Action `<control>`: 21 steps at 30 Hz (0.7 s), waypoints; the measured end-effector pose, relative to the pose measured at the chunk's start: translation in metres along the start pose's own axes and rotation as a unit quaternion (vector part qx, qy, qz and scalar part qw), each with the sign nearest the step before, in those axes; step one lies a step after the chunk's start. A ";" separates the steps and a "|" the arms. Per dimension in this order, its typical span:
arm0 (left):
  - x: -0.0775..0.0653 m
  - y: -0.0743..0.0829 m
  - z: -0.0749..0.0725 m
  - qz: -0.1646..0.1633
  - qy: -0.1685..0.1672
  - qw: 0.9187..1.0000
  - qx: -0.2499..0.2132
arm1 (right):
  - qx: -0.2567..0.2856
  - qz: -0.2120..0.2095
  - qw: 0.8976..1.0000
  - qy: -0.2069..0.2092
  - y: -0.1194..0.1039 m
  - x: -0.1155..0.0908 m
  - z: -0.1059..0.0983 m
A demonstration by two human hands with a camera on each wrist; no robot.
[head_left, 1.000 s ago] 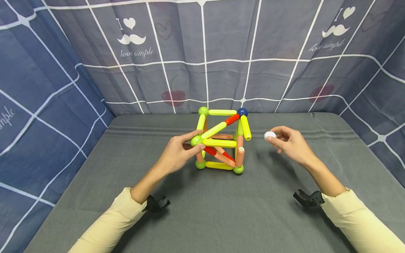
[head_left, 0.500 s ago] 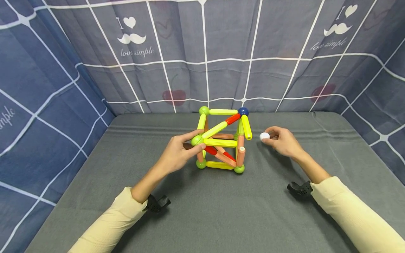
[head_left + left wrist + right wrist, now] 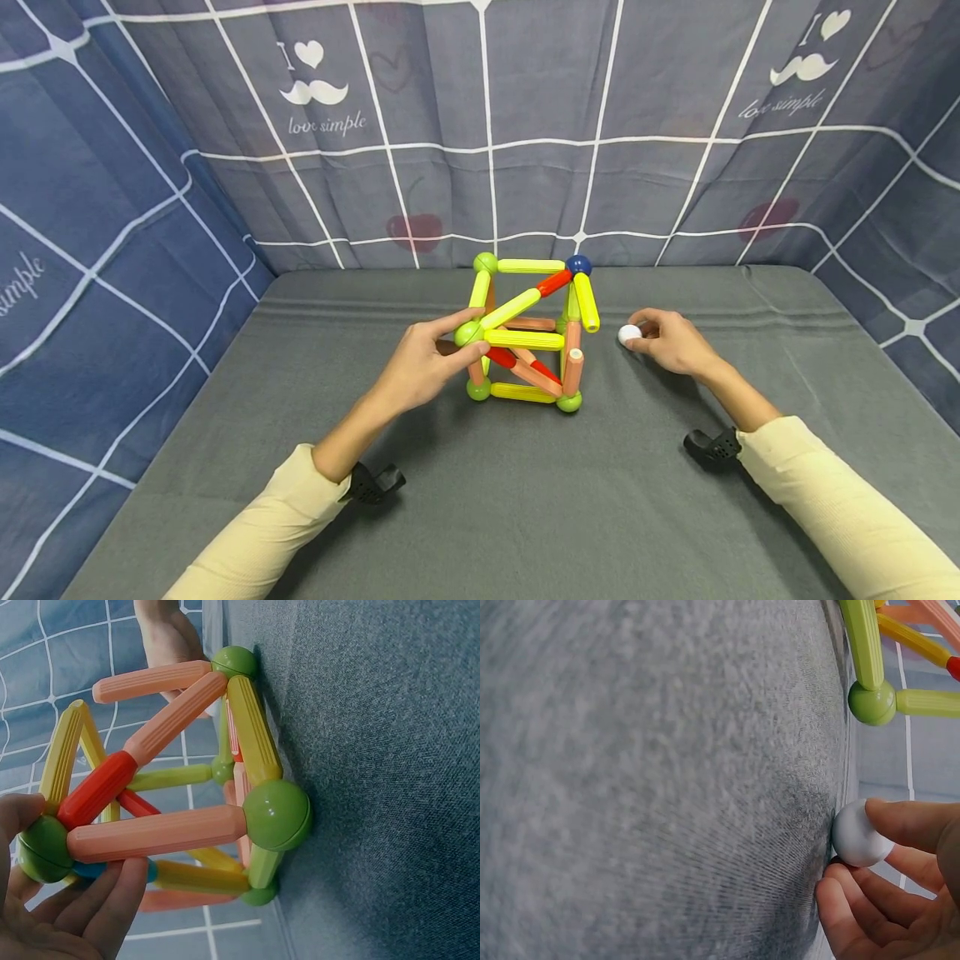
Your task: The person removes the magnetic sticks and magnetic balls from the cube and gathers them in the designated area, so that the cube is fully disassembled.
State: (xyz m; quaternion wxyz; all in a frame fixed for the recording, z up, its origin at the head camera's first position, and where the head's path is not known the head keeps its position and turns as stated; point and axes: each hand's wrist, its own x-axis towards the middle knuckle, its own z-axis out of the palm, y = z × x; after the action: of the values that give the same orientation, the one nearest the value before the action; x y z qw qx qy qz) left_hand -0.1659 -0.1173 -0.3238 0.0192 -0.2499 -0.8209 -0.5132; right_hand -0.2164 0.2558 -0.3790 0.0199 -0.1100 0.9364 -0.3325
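A box-like frame of magnetic rods [image 3: 525, 339] and balls stands on the grey cloth in the middle of the head view. Its rods are yellow, orange and red; most balls are green, with a dark blue ball [image 3: 578, 266] at the top back right corner. My left hand [image 3: 420, 362] grips the green ball [image 3: 45, 849] at the top front left corner. To the right of the frame, my right hand [image 3: 675, 342] pinches a white ball [image 3: 859, 834] between thumb and fingers, down at the cloth. A gap separates that ball from the frame.
Grey cloth [image 3: 480, 500] covers the table. Behind it and at both sides hangs a blue-grey curtain [image 3: 540, 108] with white lines. One yellow rod [image 3: 587, 302] slants forward from the blue ball with a free end; an orange rod [image 3: 573, 372] stands up at the front right corner.
My right hand has moved left with the white ball and lowered it to the cloth. The left hand and the rod frame stay in place.
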 end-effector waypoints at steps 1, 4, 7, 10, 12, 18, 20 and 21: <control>0.000 0.000 0.000 -0.001 0.000 1.000 0.000 | 0.000 0.000 1.000 -0.001 0.000 0.000 0.000; 0.000 0.001 0.000 -0.004 -0.001 1.000 0.000 | -0.002 0.000 1.000 -0.007 0.000 0.000 0.000; 0.000 0.001 0.000 -0.005 -0.002 1.000 -0.003 | -0.003 0.002 1.000 -0.010 -0.001 -0.001 0.000; 0.000 0.000 0.000 -0.005 -0.001 1.000 -0.003 | -0.002 0.000 1.000 -0.010 -0.001 -0.001 0.000; 0.000 0.000 0.000 -0.006 -0.001 1.000 -0.003 | -0.002 0.000 1.000 -0.011 -0.002 -0.001 -0.001; -0.001 0.000 0.000 -0.009 0.002 1.000 -0.005 | -0.003 -0.001 1.000 -0.014 -0.005 -0.002 -0.002; -0.001 -0.001 0.001 -0.008 0.001 1.000 -0.005 | -0.004 0.000 1.000 -0.010 -0.007 -0.003 -0.002; -0.001 -0.001 0.001 -0.007 0.001 1.000 -0.006 | -0.004 0.001 1.000 -0.004 -0.008 -0.004 -0.002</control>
State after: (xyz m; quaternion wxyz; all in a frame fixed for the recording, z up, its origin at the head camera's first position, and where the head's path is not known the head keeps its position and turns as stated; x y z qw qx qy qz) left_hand -0.1657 -0.1174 -0.3253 0.0145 -0.2435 -0.8195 -0.5185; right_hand -0.2116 0.2521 -0.3724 0.0237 -0.1110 0.9378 -0.3281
